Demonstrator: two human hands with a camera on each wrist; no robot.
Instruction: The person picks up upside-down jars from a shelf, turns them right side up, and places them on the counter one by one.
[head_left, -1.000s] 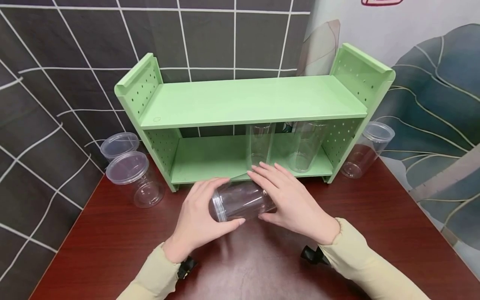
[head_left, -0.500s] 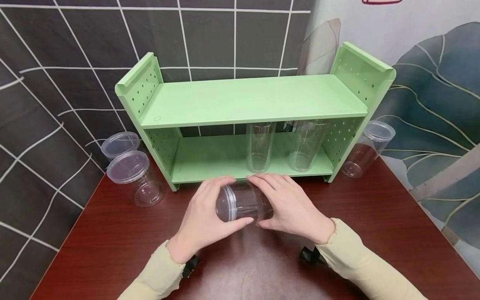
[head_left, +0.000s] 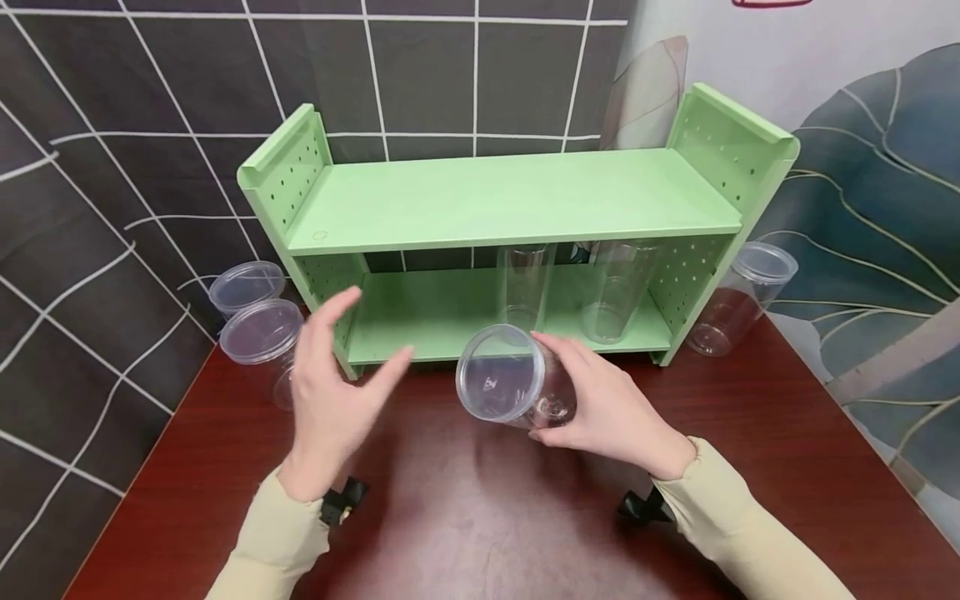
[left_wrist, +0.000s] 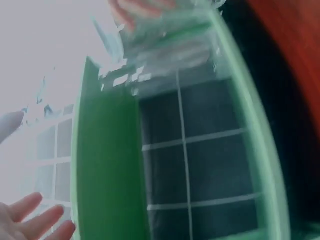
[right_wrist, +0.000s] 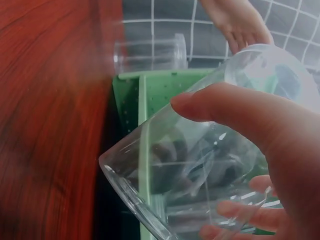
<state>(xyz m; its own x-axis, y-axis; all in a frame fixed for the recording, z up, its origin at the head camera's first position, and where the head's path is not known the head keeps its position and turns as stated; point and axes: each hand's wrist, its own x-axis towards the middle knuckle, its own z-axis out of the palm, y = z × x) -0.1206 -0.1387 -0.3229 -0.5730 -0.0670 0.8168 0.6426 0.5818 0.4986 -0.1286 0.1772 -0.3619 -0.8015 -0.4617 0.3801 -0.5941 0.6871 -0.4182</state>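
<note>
My right hand [head_left: 607, 400] grips a clear plastic jar [head_left: 551, 404] round its side, in front of the shelf. The jar is tilted, its round translucent lid [head_left: 498, 375] facing up and to the left. In the right wrist view the thumb [right_wrist: 225, 102] lies across the clear wall of the jar, and several fingertips show through it on the far side. My left hand [head_left: 326, 400] is held apart from the jar, thumb and fingers spread with nothing between them. It overlaps the nearer lidded jar [head_left: 262, 333] at the left. The left wrist view is blurred.
A green two-tier shelf [head_left: 510, 200] stands on the red-brown table [head_left: 480, 517]. On its lower tier are two tall clear containers [head_left: 523, 287], toward the right. Another lidded jar [head_left: 243, 285] stands left of the shelf, and one more clear jar [head_left: 738, 300] stands right of it.
My left hand has let go of the jar and moved left, its fingers spreading. The jar, still in my right hand, has turned so its lid faces up toward the head camera.
</note>
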